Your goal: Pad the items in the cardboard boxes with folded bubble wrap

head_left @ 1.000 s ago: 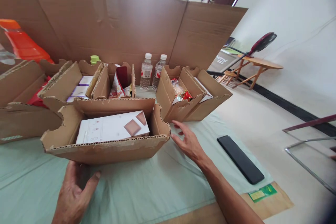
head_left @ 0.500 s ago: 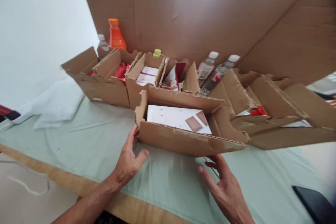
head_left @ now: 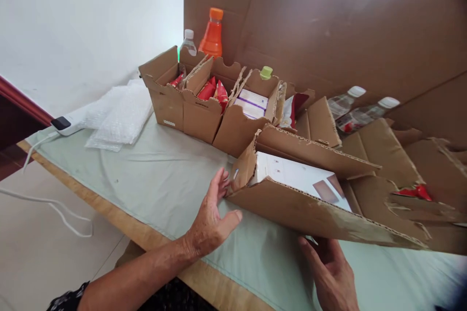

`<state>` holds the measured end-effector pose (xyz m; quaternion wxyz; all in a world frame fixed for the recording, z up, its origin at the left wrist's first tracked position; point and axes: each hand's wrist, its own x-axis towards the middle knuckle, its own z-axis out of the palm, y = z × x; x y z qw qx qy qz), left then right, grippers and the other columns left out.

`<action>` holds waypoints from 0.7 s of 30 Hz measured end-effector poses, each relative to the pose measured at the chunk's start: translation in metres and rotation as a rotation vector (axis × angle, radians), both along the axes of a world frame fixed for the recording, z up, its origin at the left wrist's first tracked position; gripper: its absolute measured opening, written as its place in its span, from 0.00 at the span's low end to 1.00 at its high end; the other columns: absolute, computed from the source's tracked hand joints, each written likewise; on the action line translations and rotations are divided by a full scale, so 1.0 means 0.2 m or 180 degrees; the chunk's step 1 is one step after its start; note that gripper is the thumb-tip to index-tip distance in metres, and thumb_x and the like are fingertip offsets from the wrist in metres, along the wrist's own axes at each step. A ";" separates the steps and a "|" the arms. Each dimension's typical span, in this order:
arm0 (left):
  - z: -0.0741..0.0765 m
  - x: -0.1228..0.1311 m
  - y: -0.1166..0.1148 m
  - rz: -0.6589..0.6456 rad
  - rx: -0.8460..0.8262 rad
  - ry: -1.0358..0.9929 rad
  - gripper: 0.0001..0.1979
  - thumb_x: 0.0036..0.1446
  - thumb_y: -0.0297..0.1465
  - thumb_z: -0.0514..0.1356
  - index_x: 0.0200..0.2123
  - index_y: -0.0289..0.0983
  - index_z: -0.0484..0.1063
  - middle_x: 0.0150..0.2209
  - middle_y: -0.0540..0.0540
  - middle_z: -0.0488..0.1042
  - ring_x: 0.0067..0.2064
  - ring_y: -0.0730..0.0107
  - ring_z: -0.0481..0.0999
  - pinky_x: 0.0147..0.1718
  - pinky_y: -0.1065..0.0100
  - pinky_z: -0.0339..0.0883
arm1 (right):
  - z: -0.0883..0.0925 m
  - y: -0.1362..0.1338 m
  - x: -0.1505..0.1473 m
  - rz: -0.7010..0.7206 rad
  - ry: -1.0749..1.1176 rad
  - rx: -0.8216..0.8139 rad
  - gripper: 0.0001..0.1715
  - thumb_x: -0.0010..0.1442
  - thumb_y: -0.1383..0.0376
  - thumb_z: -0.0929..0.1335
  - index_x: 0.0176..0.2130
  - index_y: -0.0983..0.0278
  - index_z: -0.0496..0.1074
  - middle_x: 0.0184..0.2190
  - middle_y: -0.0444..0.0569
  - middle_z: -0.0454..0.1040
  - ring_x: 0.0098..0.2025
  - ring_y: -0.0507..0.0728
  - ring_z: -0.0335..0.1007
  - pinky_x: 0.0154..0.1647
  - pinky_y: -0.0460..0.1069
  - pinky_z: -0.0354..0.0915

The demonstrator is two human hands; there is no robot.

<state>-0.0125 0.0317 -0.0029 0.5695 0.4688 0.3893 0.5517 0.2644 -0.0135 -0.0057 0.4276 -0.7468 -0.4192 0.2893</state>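
Observation:
An open-topped cardboard box stands at the front of the row, with a flat white carton bearing brown squares lying in it. Beside the box's left end is my left hand, open, thumb apart from the fingers; the fingertips are close to the cardboard, and I cannot tell if they touch. My right hand is at the lower front edge of the box, thumb stretched out. Its fingers are partly hidden in shadow by the box's underside, and no held thing shows in it.
Behind stand cardboard bins with red packets and white-purple boxes. An orange bottle and clear bottles rise behind them, before a tall cardboard panel. Bubble wrap and a power strip lie left.
The view has swung left, so the bins and box appear farther right. Both hands stay by the same box, the right one a little closer under its front edge.

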 end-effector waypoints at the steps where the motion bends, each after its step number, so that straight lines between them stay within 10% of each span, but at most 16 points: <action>1: 0.00 0.00 0.00 0.0002 -0.0044 -0.0066 0.46 0.57 0.33 0.64 0.74 0.43 0.45 0.75 0.36 0.50 0.74 0.43 0.54 0.70 0.39 0.51 | 0.00 0.00 0.00 -0.0064 0.0023 -0.0020 0.37 0.46 0.43 0.76 0.47 0.63 0.73 0.44 0.56 0.81 0.47 0.66 0.78 0.46 0.55 0.72; 8: 0.01 -0.03 0.01 -0.0311 -0.0176 -0.0203 0.48 0.57 0.29 0.63 0.75 0.43 0.40 0.74 0.36 0.54 0.75 0.46 0.51 0.73 0.38 0.39 | -0.01 0.01 -0.09 -0.0383 -0.0074 -0.0039 0.40 0.47 0.42 0.76 0.50 0.64 0.74 0.46 0.57 0.82 0.53 0.69 0.76 0.51 0.57 0.71; 21: 0.02 -0.02 0.03 0.0075 0.0278 -0.0005 0.42 0.57 0.27 0.61 0.72 0.45 0.50 0.68 0.40 0.65 0.70 0.50 0.63 0.69 0.45 0.53 | -0.03 -0.01 -0.07 -0.0137 -0.0203 0.0129 0.32 0.51 0.45 0.75 0.45 0.64 0.74 0.36 0.52 0.81 0.39 0.63 0.78 0.42 0.54 0.72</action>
